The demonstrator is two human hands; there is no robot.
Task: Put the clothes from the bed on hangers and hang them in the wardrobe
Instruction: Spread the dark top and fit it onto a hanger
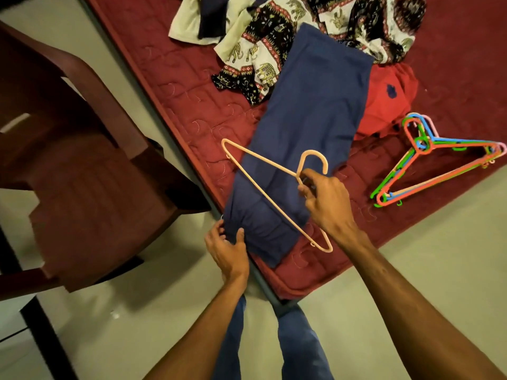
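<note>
I have the person standing at the foot corner of the bed (175, 78), with its dark red quilted cover, and both hands are busy. The right hand (327, 205), just right of centre, pinches a peach hanger (313, 152) at the neck below its hook, holding it over the lower half of a folded blue garment (312, 113). That garment lies on the bed in a long strip from about 1 o'clock down to 6 o'clock, its lower end at the mattress edge. The left hand (227, 249), at 6 o'clock, grips that lower corner, thumb on top of the cloth and fingers curled round the edge. A red shirt (389, 102) lies partly under the blue garment at 2 o'clock. An elephant-print garment (263, 58) is heaped at 12 o'clock, touching a cream and navy piece (192, 23) at 11 o'clock. A bunch of coloured hangers (428, 163) rests on the bed at 3 o'clock. A dark wooden chair (68, 160) stands on the floor (439, 256) at 9 o'clock.
</note>
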